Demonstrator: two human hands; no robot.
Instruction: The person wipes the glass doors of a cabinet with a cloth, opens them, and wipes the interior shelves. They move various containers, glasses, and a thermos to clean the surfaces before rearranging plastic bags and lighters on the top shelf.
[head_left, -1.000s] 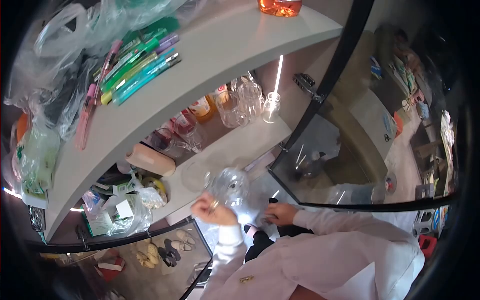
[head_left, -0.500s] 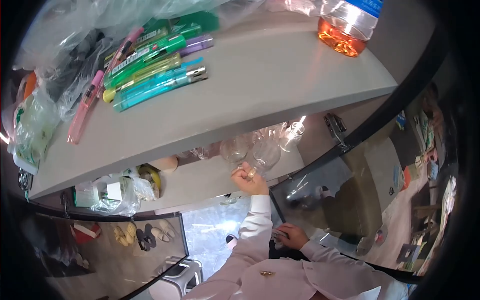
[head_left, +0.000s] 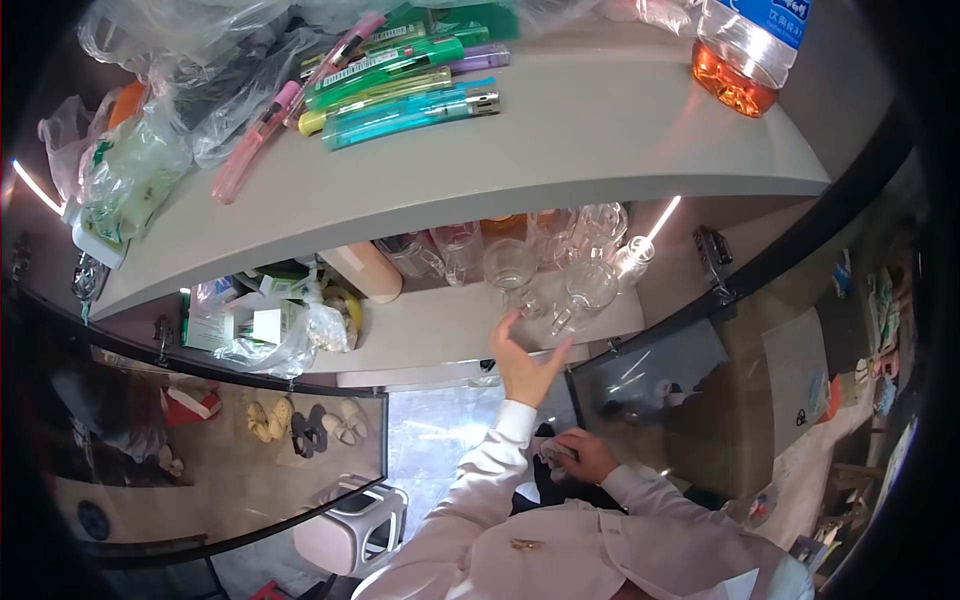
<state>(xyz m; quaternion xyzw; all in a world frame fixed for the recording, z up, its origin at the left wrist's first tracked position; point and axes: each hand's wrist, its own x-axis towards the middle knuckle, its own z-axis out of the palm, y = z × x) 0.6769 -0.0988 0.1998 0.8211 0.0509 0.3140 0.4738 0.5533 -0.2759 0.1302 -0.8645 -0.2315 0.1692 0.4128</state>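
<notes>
My left hand [head_left: 527, 365] reaches up to the front edge of the lower shelf, its thumb and fingers spread and holding nothing. Just beyond its fingertips stands a clear glass mug [head_left: 590, 287] with its handle turned toward me. Beside it on the left is another clear glass [head_left: 510, 266]. More glass mugs [head_left: 458, 248] stand behind and to the left. Close to my body, my right hand [head_left: 588, 456] is closed around a crumpled pale cloth [head_left: 553, 453].
Above is a grey shelf [head_left: 600, 140] with pens or lighters [head_left: 410, 112], plastic bags and a bottle [head_left: 745, 60] of orange liquid. A tan cylinder [head_left: 365, 272] and bagged boxes [head_left: 265, 325] share the lower shelf. Dark-framed glass doors [head_left: 680, 400] stand open either side; a stool [head_left: 350, 535] is below.
My left hand has let go of the glass mug's handle and drawn back with its fingers spread. The view has tilted down, showing more of the lower shelf. My right hand keeps the cloth.
</notes>
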